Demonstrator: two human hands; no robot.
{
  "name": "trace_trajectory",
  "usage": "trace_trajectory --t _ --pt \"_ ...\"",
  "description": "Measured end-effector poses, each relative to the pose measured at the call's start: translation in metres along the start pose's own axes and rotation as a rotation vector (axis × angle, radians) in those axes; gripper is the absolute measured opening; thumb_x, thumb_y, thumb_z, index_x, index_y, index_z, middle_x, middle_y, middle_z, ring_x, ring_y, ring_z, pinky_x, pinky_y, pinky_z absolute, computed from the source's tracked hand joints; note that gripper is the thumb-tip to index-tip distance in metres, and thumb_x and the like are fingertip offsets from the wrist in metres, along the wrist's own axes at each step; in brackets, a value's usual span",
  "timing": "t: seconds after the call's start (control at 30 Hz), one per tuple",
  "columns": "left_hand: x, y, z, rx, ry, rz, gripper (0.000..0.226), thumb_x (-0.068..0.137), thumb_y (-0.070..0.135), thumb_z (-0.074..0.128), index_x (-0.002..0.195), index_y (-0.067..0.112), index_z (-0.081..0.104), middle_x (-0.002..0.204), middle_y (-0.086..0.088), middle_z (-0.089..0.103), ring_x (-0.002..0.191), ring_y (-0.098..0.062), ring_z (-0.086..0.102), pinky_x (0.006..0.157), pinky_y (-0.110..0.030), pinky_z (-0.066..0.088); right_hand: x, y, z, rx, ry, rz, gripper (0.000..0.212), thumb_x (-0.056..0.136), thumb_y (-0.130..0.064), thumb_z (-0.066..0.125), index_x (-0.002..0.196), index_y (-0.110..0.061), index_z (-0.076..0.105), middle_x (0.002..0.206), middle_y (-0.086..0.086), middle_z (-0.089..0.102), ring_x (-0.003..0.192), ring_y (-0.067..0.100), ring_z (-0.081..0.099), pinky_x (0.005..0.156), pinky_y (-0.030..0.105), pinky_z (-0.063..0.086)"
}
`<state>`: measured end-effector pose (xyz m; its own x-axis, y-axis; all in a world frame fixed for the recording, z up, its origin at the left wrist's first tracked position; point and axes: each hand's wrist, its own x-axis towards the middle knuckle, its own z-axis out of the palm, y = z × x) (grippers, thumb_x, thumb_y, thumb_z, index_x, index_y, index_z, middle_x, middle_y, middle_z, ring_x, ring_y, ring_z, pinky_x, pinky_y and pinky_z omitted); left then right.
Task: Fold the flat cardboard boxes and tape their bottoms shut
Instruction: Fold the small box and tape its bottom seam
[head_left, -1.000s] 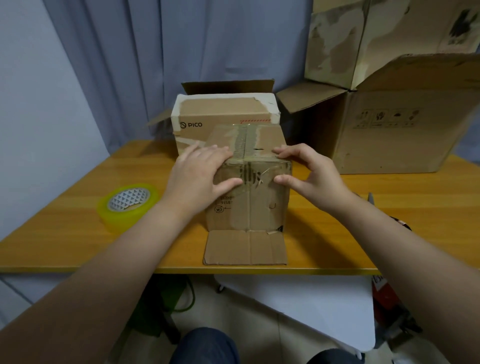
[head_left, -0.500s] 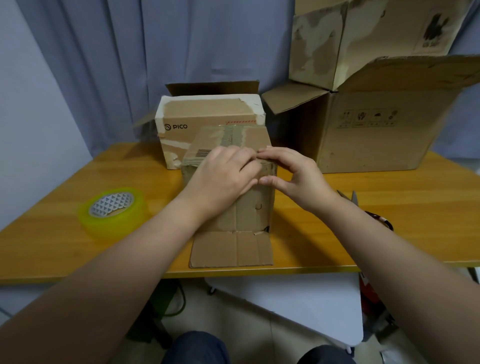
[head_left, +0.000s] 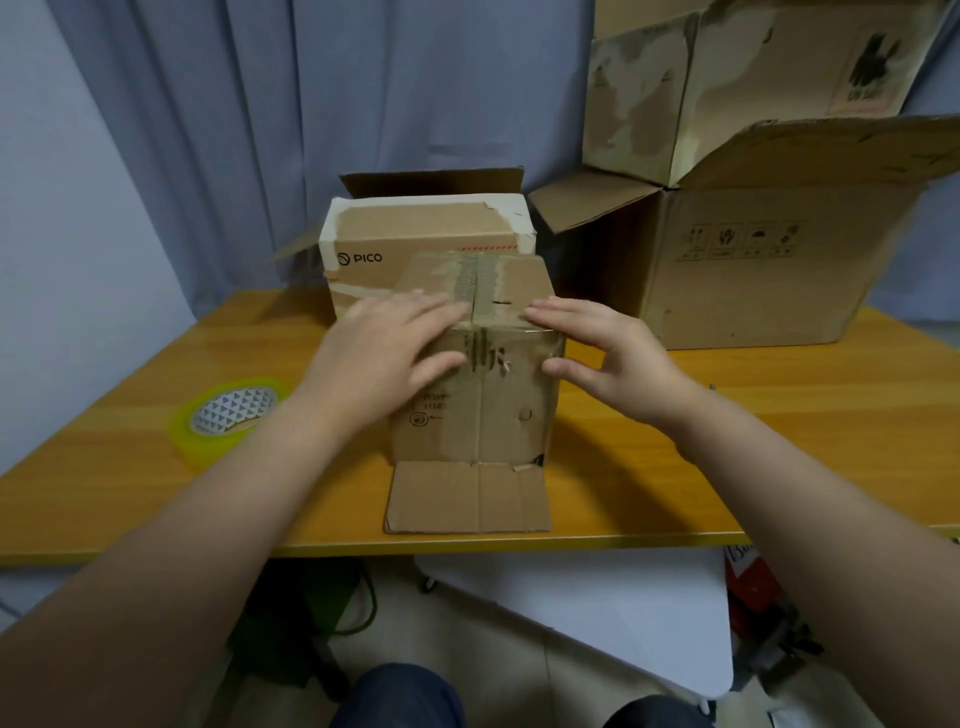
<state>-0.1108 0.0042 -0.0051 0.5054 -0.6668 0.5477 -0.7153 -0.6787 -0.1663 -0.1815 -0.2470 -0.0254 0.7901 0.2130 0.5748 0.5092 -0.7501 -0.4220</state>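
A small brown cardboard box (head_left: 493, 410) stands upside down near the front edge of the wooden table (head_left: 779, 431), with one flap lying flat toward me. Tape runs along the seam of its upward-facing bottom and down the near side. My left hand (head_left: 387, 353) lies flat over the box's top left edge, fingers straight, pressing on the tape. My right hand (head_left: 602, 353) touches the top right edge with straight fingers, the thumb against the near face. A yellow tape roll (head_left: 228, 415) lies on the table to the left.
A white PICO box (head_left: 431, 244) with open flaps stands right behind the small box. A large open cardboard box (head_left: 753, 265) sits at the back right, with another box (head_left: 727, 78) on it. A curtain hangs behind. A white board lies on the floor under the table.
My left hand slid from the middle of the taped front edge back to the left side. My right hand stayed at the right edge.
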Motion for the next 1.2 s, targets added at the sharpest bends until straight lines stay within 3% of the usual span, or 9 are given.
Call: trace_trajectory --t 0.13,0.27,0.47,0.6,0.7,0.8,0.87,1.0,1.2 --pt "-0.024 -0.031 0.005 -0.288 -0.023 -0.204 0.061 0.083 0.051 0.057 0.140 0.034 0.043 0.149 0.007 0.039 0.136 -0.018 0.038 0.110 -0.042 0.034 0.012 -0.009 0.013 -0.201 0.208 -0.147 0.030 0.090 -0.023 0.063 0.117 -0.013 0.067 0.118 0.006 0.067 0.115 0.019 0.061 0.101 0.036 0.047" --pt "-0.024 -0.032 0.010 -0.410 0.097 -0.181 0.059 0.078 0.049 0.057 0.131 0.022 0.056 0.139 0.002 0.051 0.136 -0.016 0.037 0.116 -0.042 0.024 0.014 -0.005 0.032 -0.258 0.351 -0.208 0.031 0.093 -0.026 0.053 0.112 -0.009 0.069 0.112 0.008 0.069 0.109 0.018 0.064 0.099 0.028 0.047" --pt "-0.030 -0.042 0.004 -0.625 0.055 -0.154 0.046 0.091 0.059 0.041 0.129 0.035 0.051 0.135 0.016 0.049 0.133 0.002 0.037 0.111 -0.017 0.026 0.014 -0.007 0.036 -0.159 0.371 -0.118 0.033 0.094 -0.032 0.050 0.109 -0.011 0.070 0.111 0.002 0.069 0.110 0.014 0.061 0.099 0.029 0.047" --pt "-0.029 -0.045 0.004 -0.626 0.017 -0.129 0.043 0.088 0.034 0.056 0.131 0.033 0.050 0.136 0.014 0.049 0.134 -0.004 0.038 0.113 -0.027 0.028 0.022 -0.019 0.040 0.068 0.357 0.080 0.033 0.085 -0.050 0.054 0.091 -0.019 0.064 0.101 -0.009 0.059 0.100 0.009 0.053 0.086 0.028 0.048" --pt "-0.024 -0.047 -0.005 -0.533 -0.061 -0.099 0.043 0.088 0.031 0.062 0.131 0.028 0.054 0.137 0.015 0.047 0.134 -0.006 0.037 0.112 -0.033 0.031 0.039 -0.034 0.043 -0.146 0.324 0.221 0.050 0.077 -0.069 0.050 0.081 -0.019 0.051 0.090 -0.006 0.049 0.088 0.013 0.045 0.077 0.028 0.039" --pt "-0.009 -0.035 -0.012 -0.531 -0.113 -0.148 0.031 0.088 0.043 0.059 0.109 0.021 0.058 0.134 0.005 0.054 0.129 -0.009 0.043 0.103 -0.035 0.041 0.056 -0.052 0.044 -0.600 0.218 0.147 0.063 0.080 -0.078 0.032 0.095 -0.022 0.056 0.100 -0.005 0.056 0.093 0.017 0.051 0.083 0.035 0.034" --pt "0.001 -0.022 -0.007 -0.478 -0.120 -0.178 0.032 0.088 0.046 0.056 0.104 0.019 0.050 0.127 -0.001 0.057 0.120 -0.016 0.051 0.092 -0.035 0.047 0.061 -0.058 0.049 -0.668 0.122 0.140 0.069 0.084 -0.076 0.026 0.117 -0.024 0.059 0.120 -0.001 0.060 0.109 0.021 0.054 0.089 0.037 0.038" --pt "0.002 -0.022 0.005 -0.289 -0.155 -0.122 0.055 0.092 0.050 0.043 0.142 0.027 0.040 0.149 0.001 0.041 0.140 -0.022 0.031 0.110 -0.037 0.031 0.058 -0.056 0.053 -0.648 0.034 0.193 0.072 0.085 -0.074 0.026 0.133 -0.028 0.053 0.134 -0.003 0.055 0.127 0.021 0.045 0.081 0.036 0.049" --pt "0.006 -0.027 0.003 -0.320 -0.176 -0.083 0.045 0.098 0.040 0.041 0.141 0.027 0.044 0.148 0.008 0.040 0.142 -0.016 0.027 0.111 -0.030 0.024 0.061 -0.053 0.050 -0.715 -0.016 0.104 0.069 0.088 -0.066 0.022 0.126 -0.022 0.059 0.128 -0.001 0.061 0.123 0.022 0.052 0.078 0.036 0.052"
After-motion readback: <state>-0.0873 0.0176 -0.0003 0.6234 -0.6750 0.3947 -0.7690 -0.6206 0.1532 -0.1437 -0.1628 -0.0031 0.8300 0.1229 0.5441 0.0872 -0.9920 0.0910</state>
